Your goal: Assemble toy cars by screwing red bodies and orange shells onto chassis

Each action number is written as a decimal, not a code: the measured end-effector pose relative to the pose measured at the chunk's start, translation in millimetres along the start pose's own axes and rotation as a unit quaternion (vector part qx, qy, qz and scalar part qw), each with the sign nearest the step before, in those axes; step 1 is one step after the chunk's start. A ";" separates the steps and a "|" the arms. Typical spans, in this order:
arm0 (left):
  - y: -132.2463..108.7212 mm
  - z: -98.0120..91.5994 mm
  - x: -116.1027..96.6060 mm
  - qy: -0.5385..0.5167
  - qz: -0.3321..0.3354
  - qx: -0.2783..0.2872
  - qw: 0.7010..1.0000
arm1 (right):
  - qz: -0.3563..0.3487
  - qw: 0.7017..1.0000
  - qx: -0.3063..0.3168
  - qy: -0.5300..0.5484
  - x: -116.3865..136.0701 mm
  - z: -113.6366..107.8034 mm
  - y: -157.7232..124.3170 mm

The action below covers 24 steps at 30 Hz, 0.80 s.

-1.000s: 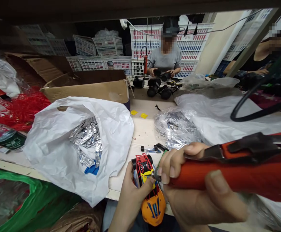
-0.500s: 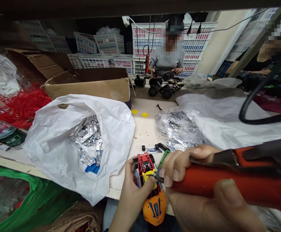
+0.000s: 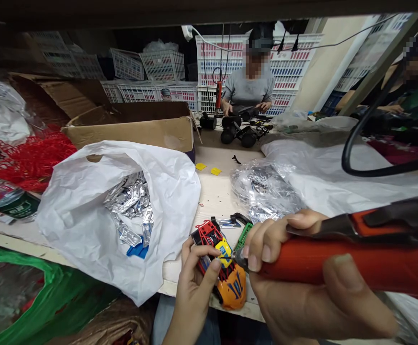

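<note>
A toy car (image 3: 233, 287) with an orange hood, red frame and yellow top piece lies at the table's front edge. My left hand (image 3: 196, 278) is beside and partly over it, thumb and index fingertip pinched close at the screwdriver's thin bit; anything tiny between them is too small to make out. My right hand (image 3: 288, 287) is closed around a red electric screwdriver (image 3: 312, 263), held nearly level with its bit pointing left above the car's yellow piece. Behind the car lie a green plastic part (image 3: 243, 235) and a small silver-and-black part (image 3: 230, 222).
A white bag (image 3: 72, 206) of silver parts stands open on the left, before a cardboard box (image 3: 133, 136). Clear plastic bags (image 3: 266, 187) lie at right, under a hanging black cable (image 3: 345, 148). Across the table, a person sits behind black wheeled parts (image 3: 248, 136).
My left thumb has come off the car's yellow piece, and thumb and index finger now meet at the bit. The car has shifted away from me onto the table edge. The screwdriver remains in hand.
</note>
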<state>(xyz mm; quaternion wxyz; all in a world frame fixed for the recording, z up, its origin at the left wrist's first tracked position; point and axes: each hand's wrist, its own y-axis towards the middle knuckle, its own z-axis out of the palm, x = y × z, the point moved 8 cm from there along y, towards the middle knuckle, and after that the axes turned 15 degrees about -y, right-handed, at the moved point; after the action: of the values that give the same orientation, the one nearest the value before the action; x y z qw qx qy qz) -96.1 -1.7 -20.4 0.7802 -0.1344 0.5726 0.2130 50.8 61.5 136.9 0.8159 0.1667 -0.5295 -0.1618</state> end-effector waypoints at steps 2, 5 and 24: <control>0.3 1.2 -1.3 0.006 -0.001 0.000 1.000 | 0.000 1.000 0.003 0.002 -0.1 0.8 -1.2; 0.0 2.5 -0.9 0.005 -0.004 -0.003 1.000 | -0.003 1.000 0.018 0.011 -0.2 1.9 -2.2; -11.0 15.1 -6.8 0.045 0.058 -0.035 0.997 | -0.022 0.999 0.034 -0.027 0.2 3.3 1.0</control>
<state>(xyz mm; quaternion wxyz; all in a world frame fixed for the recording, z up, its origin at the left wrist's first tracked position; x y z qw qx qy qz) -79.9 -5.6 -9.6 0.7348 -0.1379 0.6061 0.2714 47.9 61.9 138.8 0.7912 0.2016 -0.5532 -0.1656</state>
